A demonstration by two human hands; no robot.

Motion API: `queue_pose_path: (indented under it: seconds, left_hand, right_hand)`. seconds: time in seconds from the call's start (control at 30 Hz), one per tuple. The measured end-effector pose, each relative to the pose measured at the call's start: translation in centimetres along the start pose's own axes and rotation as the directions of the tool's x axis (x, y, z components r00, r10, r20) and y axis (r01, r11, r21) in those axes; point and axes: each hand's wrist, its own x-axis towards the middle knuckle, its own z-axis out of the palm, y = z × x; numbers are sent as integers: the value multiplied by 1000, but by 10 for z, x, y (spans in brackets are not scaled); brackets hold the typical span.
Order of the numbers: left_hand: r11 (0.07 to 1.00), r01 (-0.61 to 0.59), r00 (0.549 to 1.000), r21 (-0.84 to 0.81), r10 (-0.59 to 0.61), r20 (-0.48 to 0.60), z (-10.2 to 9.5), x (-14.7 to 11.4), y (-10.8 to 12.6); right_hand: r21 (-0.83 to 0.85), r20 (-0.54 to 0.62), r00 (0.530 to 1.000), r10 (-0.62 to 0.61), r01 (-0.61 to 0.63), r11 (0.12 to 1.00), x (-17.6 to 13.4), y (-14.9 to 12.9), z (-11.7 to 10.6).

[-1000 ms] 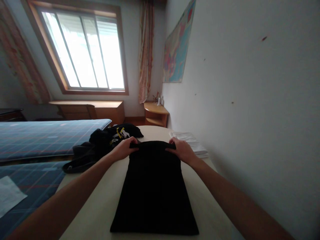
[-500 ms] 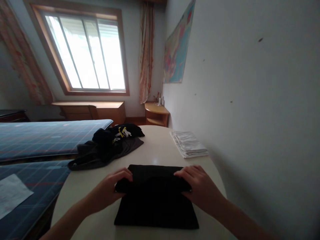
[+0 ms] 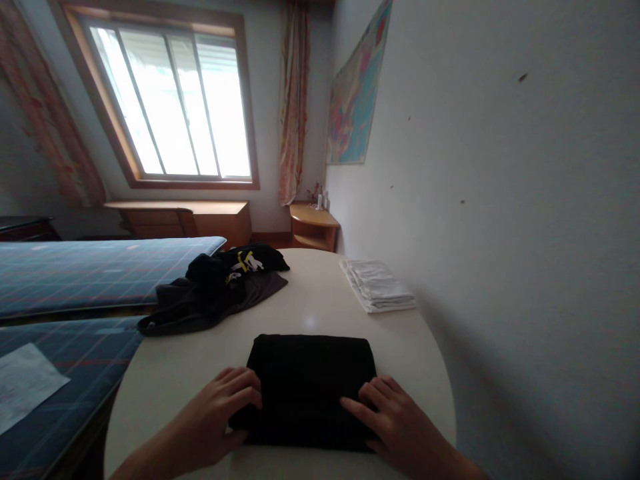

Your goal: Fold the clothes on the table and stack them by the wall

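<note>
A black folded piece of clothing (image 3: 310,373) lies on the near part of the white table, forming a neat rectangle. At its left side my left hand (image 3: 227,413) has curled fingers on top and the thumb by the near corner, gripping the fabric. My right hand (image 3: 387,417) grips the opposite side, its index finger stretched over the top and its thumb at the near edge. The kind of garment cannot be made out.
On the round-ended white table (image 3: 310,293), dark clothes with a yellow and white print (image 3: 225,287) lie heaped at the back left. Folded white cloth (image 3: 377,287) lies back right, near the wall. Plaid mattresses (image 3: 100,273) adjoin the left side, with a paper sheet (image 3: 27,387) on one.
Both hands have moved toward me, bringing the held fold down over the near part of the black garment. The garment is now shorter from front to back.
</note>
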Motion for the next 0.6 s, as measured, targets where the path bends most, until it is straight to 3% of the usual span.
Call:
queue_pose_path:
  seconds: [0.13, 0.3, 0.37, 0.43, 0.6]
  left_hand:
    - [998, -25, 999, 49, 23, 43, -12, 13, 14]
    - [987, 108, 980, 123, -85, -178, -2, 65, 33]
    - [973, 170, 960, 158, -127, -248, 13, 84, 34]
    - [948, 225, 953, 223, -166, -254, 31, 95, 29]
    - [910, 271, 961, 312, -237, -143, 68, 89, 4]
  right_hand:
    - [81, 63, 998, -24, 19, 997, 12, -4, -18]
    - [147, 33, 985, 168, -171, 974, 66, -19, -38]
    - [155, -42, 959, 280, -270, 950, 87, -22, -32]
    - [138, -49, 936, 349, -340, 930, 98, -22, -17]
    - [145, 144, 913, 381, -401, 905, 89, -17, 22]
